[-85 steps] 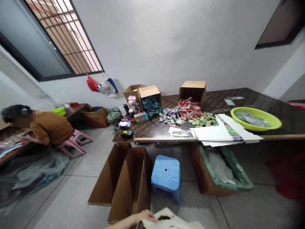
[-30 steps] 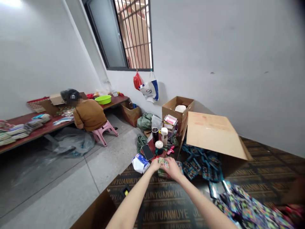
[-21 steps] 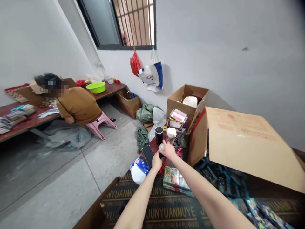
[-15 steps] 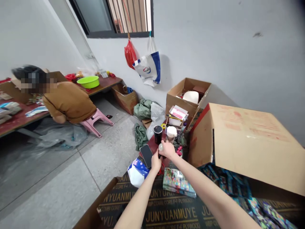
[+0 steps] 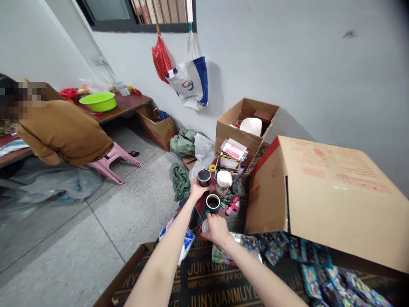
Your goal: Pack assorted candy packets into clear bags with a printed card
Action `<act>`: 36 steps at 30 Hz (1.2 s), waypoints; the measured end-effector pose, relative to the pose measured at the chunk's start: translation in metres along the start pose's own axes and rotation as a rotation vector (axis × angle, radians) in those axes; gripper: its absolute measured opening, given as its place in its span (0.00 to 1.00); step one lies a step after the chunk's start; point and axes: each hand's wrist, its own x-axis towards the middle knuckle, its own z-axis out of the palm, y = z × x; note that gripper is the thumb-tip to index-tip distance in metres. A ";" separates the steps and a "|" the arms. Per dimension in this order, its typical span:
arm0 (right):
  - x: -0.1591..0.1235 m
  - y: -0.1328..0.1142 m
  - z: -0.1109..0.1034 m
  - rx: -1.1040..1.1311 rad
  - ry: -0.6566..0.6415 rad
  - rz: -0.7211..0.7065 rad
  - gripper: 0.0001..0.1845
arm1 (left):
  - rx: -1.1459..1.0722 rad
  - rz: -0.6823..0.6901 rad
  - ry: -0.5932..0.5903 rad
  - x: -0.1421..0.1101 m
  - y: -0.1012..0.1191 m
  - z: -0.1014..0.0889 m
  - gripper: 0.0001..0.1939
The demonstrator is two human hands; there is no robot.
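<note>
My left hand (image 5: 196, 190) reaches forward and wraps round a dark tumbler (image 5: 203, 177) at the table's far end. My right hand (image 5: 216, 228) is closed on a small round lid (image 5: 205, 226), held just in front of a green mug (image 5: 212, 203). The mug stands uncovered with dark liquid in it. A white-lidded cup (image 5: 223, 181) stands right of the tumbler. A dark phone (image 5: 192, 215) lies partly hidden under my left forearm. A stack of colourful packets (image 5: 238, 252) lies under my right wrist.
A large cardboard box (image 5: 322, 192) lies on its side at right, with packets (image 5: 308, 277) spilling from it. An open box (image 5: 246, 127) stands behind the cups. A person in a brown top (image 5: 64, 132) sits on a pink stool (image 5: 108, 160) at left. Bags (image 5: 188, 83) hang on the wall.
The lid came off the green mug and moved back in my right hand. My left hand went from the mug to the dark tumbler. The view shifted closer.
</note>
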 end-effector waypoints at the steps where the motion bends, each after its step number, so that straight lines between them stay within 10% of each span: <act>1: 0.005 -0.006 0.001 -0.005 -0.001 -0.014 0.26 | -0.015 0.014 -0.015 0.004 0.002 0.005 0.34; 8: 0.004 -0.025 0.009 0.010 -0.032 -0.265 0.26 | -0.062 0.051 0.034 0.000 0.006 0.009 0.25; 15: -0.003 -0.013 0.019 0.023 -0.052 -0.204 0.24 | 0.026 0.120 0.067 -0.023 0.043 -0.044 0.20; 19: -0.005 -0.004 -0.029 0.122 0.068 -0.177 0.12 | 0.180 0.171 0.012 -0.061 0.064 -0.076 0.24; 23: -0.001 -0.002 -0.100 0.365 0.387 -0.094 0.21 | 0.357 0.189 -0.031 -0.101 0.077 -0.084 0.25; 30: -0.004 -0.009 -0.138 0.142 0.097 -0.158 0.24 | 0.484 0.228 -0.115 -0.129 0.085 -0.079 0.25; 36: -0.021 -0.019 -0.161 -0.194 0.093 -0.641 0.22 | 0.463 0.269 -0.268 -0.123 0.072 -0.081 0.24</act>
